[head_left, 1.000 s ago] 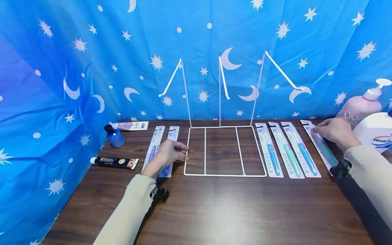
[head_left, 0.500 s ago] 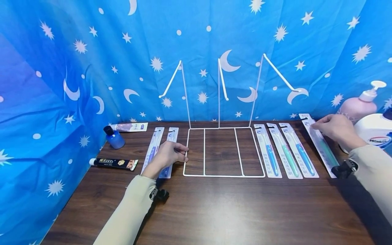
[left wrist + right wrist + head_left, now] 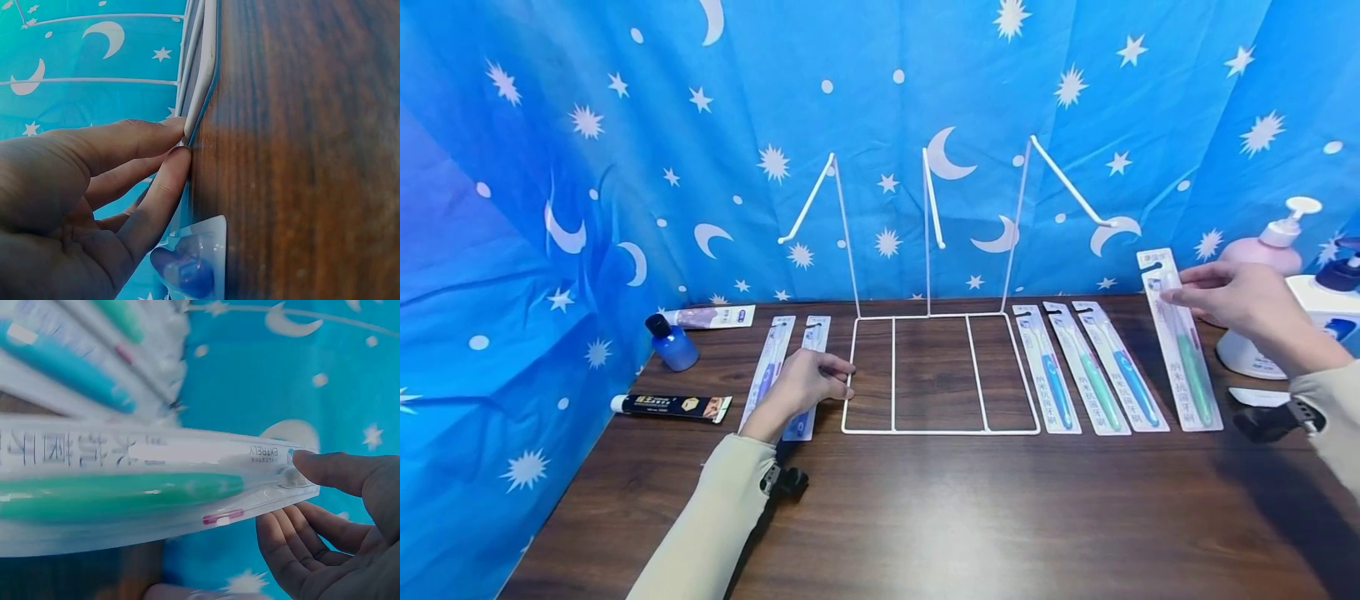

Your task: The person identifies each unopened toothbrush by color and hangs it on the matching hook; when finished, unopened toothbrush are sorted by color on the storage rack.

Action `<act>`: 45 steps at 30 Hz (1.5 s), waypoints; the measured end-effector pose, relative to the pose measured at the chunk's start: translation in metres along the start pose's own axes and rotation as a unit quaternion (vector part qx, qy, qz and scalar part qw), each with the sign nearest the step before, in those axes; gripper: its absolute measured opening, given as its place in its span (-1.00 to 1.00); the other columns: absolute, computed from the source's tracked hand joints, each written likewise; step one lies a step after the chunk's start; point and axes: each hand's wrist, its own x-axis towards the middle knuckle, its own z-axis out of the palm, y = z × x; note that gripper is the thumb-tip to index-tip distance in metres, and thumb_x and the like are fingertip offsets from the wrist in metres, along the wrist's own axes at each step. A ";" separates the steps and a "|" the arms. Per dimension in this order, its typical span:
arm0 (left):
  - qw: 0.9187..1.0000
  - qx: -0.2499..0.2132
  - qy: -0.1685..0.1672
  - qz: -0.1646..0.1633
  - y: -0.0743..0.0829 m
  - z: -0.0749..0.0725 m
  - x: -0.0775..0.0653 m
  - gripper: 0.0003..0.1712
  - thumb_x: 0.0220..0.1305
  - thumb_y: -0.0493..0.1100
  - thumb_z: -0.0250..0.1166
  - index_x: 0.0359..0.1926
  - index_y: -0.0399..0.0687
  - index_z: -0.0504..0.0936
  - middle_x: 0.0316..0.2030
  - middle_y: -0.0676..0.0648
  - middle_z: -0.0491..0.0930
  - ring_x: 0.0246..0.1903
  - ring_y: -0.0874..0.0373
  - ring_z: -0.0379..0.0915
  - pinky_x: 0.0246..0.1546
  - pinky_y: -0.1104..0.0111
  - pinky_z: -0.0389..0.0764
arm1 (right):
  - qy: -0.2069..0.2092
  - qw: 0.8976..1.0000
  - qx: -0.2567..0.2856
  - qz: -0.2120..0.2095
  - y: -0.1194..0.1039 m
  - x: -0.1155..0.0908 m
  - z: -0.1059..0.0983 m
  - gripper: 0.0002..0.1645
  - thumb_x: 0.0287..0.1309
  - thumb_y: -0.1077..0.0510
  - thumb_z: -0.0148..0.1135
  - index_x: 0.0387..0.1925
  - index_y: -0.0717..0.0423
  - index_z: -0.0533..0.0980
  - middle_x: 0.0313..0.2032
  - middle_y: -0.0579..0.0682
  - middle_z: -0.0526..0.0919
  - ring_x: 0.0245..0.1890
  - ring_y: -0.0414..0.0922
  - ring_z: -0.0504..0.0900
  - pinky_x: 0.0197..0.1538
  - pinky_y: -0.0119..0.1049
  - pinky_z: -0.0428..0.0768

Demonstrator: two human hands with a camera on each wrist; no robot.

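Observation:
A white wire rack (image 3: 940, 432) lies on the table with three upright hooks (image 3: 936, 204) at its back. My left hand (image 3: 805, 383) pinches its left side wire; in the left wrist view the thumb and forefinger meet at the white wire (image 3: 203, 69). My right hand (image 3: 1262, 308) pinches the upper end of a packaged green toothbrush (image 3: 1197, 375), tilted with its top raised off the table. In the right wrist view the thumb presses on the pack (image 3: 156, 487) near the bristles, fingers behind. Beside the rack lie three packaged toothbrushes (image 3: 1093, 371) on the right.
Two packaged toothbrushes (image 3: 769, 367) lie partly under the left arm. Further left are a black toothpaste tube (image 3: 670, 407), a blue bottle (image 3: 673, 346) and a pale tube (image 3: 715, 317). Pump bottles (image 3: 1262, 254) stand at the right, before a starry blue curtain (image 3: 737, 167).
My right hand has lifted the top of the green toothbrush pack, which now stands more upright. The left hand stays at the rack. The head view has shifted slightly.

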 end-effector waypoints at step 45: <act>1.000 -0.015 -0.006 -0.005 -0.001 0.000 0.001 -0.64 -0.08 -0.28 0.54 -0.16 -0.05 0.75 -0.41 0.03 0.63 -0.43 0.16 0.50 -0.38 0.35 0.47 | 0.107 0.952 0.191 -0.212 -0.139 -0.134 -0.021 -0.37 0.10 0.35 0.35 0.23 0.05 0.45 -0.06 0.07 0.54 -0.19 -0.15 0.56 -0.17 -0.64 0.47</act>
